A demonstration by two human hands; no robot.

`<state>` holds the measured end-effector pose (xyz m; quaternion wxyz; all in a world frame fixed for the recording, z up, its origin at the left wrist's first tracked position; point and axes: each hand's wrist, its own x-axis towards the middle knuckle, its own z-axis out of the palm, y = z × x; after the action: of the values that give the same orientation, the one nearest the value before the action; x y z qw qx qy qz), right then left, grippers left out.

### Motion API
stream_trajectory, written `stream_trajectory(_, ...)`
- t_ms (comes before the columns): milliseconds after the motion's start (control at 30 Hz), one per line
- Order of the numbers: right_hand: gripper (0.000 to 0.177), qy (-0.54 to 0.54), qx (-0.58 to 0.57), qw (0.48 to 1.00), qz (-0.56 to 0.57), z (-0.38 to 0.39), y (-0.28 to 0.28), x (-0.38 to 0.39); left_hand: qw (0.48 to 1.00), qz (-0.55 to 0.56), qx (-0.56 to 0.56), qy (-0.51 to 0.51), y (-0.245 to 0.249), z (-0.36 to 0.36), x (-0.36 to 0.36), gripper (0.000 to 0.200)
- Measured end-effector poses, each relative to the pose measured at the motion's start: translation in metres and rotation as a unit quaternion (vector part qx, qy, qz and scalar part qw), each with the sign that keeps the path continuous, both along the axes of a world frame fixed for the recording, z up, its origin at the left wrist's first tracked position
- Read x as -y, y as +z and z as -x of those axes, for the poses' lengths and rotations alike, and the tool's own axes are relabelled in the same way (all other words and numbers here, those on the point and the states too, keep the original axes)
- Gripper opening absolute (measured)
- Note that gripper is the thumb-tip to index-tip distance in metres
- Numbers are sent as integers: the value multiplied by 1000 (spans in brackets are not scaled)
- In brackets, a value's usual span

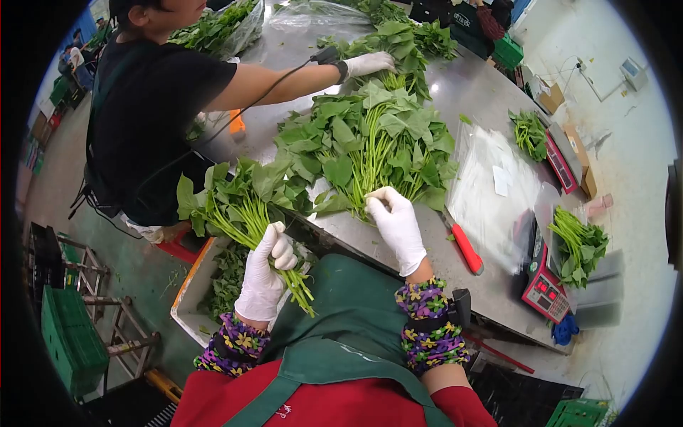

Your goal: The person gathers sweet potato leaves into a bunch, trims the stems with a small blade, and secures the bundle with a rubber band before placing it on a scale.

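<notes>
My left hand (265,274), in a white glove, is closed around the stems of a bunch of leafy greens (238,206). The leaves point up and away to the left, and the cut stem ends stick out below my fist. At the table edge my right hand (397,228), gloved too, pinches stems at the near end of a large pile of leafy greens (384,135). Its thumb and forefinger meet at the stem ends; exactly how many stems they hold is hidden.
A co-worker's gloved hand (370,64) reaches into the pile's far end. On the metal table (509,295) lie a red-handled knife (466,249) and clear plastic bags (491,192). Red scales (548,288) bear greens at right. Below stands a white bin (188,302) with greens; green crates (71,341) are at left.
</notes>
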<state>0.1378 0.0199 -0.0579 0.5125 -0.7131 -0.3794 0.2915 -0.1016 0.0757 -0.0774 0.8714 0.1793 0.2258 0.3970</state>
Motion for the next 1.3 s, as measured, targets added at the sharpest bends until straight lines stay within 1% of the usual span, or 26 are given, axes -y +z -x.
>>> stream_trajectory(33,18,21,91,996,-12,3,3,2,1000,-13,-6,-5,0,0,-1,21)
stream_trajectory(67,18,22,91,996,-13,7,12,1,1000,-13,-6,-3,2,-1,-2,21)
stream_trajectory(133,21,-21,240,970,29,13,25,1,998,-27,-50,9,6,-1,0,20)
stream_trajectory(200,29,-103,283,951,67,3,25,-8,998,-31,-60,11,6,-1,0,20)
stream_trajectory(267,34,-95,341,929,111,-6,27,-17,997,-36,-66,12,6,-3,1,20)
stream_trajectory(300,34,-96,342,928,110,-9,22,-22,997,-30,-67,8,5,-4,2,20)
stream_trajectory(367,37,-63,438,882,160,-9,15,-32,998,-19,-62,0,5,-6,4,20)
stream_trajectory(400,37,-66,439,882,158,-10,15,-32,998,-22,-61,-1,6,-6,5,20)
stream_trajectory(467,37,-64,351,923,145,-12,19,-31,999,2,-40,22,6,-5,5,22)
stream_trajectory(500,34,-54,213,972,82,-16,23,-30,999,2,-39,25,5,-5,4,22)
stream_trajectory(533,26,10,17,1000,-20,-20,30,-23,998,-4,-45,31,6,-4,3,22)
stream_trajectory(600,19,-28,-110,990,-87,-8,59,-7,997,-14,-58,42,5,-3,4,21)
stream_trajectory(633,15,-11,-124,984,-124,-7,61,2,997,-14,-58,42,8,-5,5,21)
stream_trajectory(800,16,14,-139,983,-120,34,48,23,990,-16,-82,115,36,-24,9,14)
stream_trajectory(867,17,18,-115,986,-115,51,40,24,986,-93,-86,108,34,-27,8,10)
stream_trajectory(900,17,26,-122,986,-112,60,36,23,980,-113,-111,116,38,-29,11,11)
stream_trajectory(933,16,34,-102,989,-105,68,32,22,974,-134,-136,123,42,-33,14,13)
stream_trajectory(1000,15,60,-52,993,-90,81,29,21,967,-169,-138,129,42,-38,18,15)
stream_trajectory(1067,14,91,-21,993,-74,88,26,22,965,-151,-161,142,40,-40,22,21)
stream_trajectory(1100,14,107,-59,990,-70,92,29,22,966,-148,-155,147,41,-39,21,22)
stream_trajectory(1167,15,116,-70,988,-71,93,25,22,967,-144,-149,151,40,-38,21,22)
stream_trajectory(1233,15,123,-80,987,-72,92,22,22,970,-150,-144,125,35,-33,20,22)
stream_trajectory(1300,15,145,-202,968,-37,89,21,22,969,-156,-148,118,33,-32,19,22)
